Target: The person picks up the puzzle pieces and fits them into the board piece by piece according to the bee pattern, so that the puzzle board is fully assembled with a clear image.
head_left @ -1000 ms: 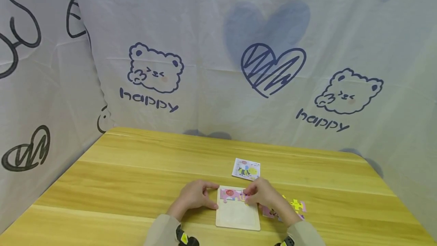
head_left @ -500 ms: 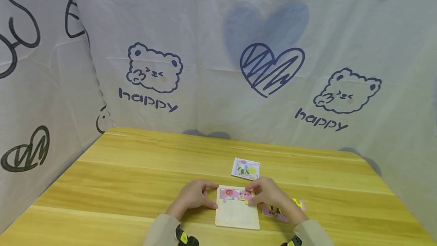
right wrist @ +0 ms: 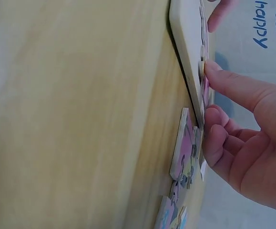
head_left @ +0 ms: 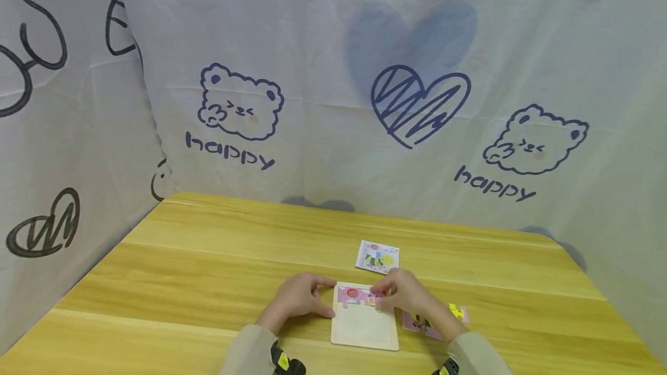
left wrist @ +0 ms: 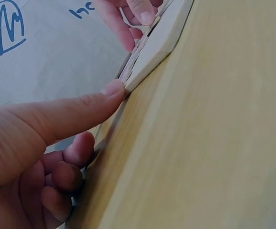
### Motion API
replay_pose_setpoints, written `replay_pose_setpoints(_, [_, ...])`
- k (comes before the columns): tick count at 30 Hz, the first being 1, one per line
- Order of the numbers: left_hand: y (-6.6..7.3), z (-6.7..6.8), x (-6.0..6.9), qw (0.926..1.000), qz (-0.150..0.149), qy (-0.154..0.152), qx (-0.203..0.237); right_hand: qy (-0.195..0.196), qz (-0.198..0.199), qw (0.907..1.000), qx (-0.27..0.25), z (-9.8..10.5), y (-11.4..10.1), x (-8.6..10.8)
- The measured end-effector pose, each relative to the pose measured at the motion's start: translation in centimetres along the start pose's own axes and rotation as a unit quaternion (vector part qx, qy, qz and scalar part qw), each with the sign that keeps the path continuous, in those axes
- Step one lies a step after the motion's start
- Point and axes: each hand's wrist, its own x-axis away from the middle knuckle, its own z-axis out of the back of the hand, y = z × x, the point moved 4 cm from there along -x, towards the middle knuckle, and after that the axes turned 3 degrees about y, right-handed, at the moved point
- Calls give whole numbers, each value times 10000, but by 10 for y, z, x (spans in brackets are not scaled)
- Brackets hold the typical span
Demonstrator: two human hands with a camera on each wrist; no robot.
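A pale square puzzle board [head_left: 365, 328] lies on the table, its upper row holding a pink piece with a red circle [head_left: 352, 293]. My left hand [head_left: 299, 297] grips the board's left edge between thumb and forefinger; the left wrist view shows the thumb [left wrist: 113, 88] against the rim. At the board's upper right, my right hand [head_left: 409, 294] pinches a pink and yellow striped piece [head_left: 373, 299], which lies beside the first one. Its fingers partly cover this piece. In the right wrist view the thumb [right wrist: 214, 69] presses on it, other fingers curled near the rim.
Several loose puzzle pieces [head_left: 428, 328] lie right of the board, partly beneath my right forearm. A small bee picture card [head_left: 377, 256] lies behind the board, close to my right hand. A printed cloth [head_left: 323, 166] hangs behind the table.
My right fingers have shifted slightly right and back left over the striped piece. The right forearm covers more of the loose pieces than a second ago. My left hand has kept its grip.
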Motion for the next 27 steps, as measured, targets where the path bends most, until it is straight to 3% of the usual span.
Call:
replay_pose_setpoints(6, [1, 0, 0, 10000, 21, -12, 48, 14, -166, 9998, 51, -1, -1, -1])
replay_pose_setpoints(20, [2, 0, -1, 9999, 5, -42, 120, 22, -89, 9993, 356, 0, -1, -3])
replay_pose_setpoints(27, [2, 1, 0, 9999, 27, -45, 160, -17, -88, 9999, -108, 2, 2, 0])
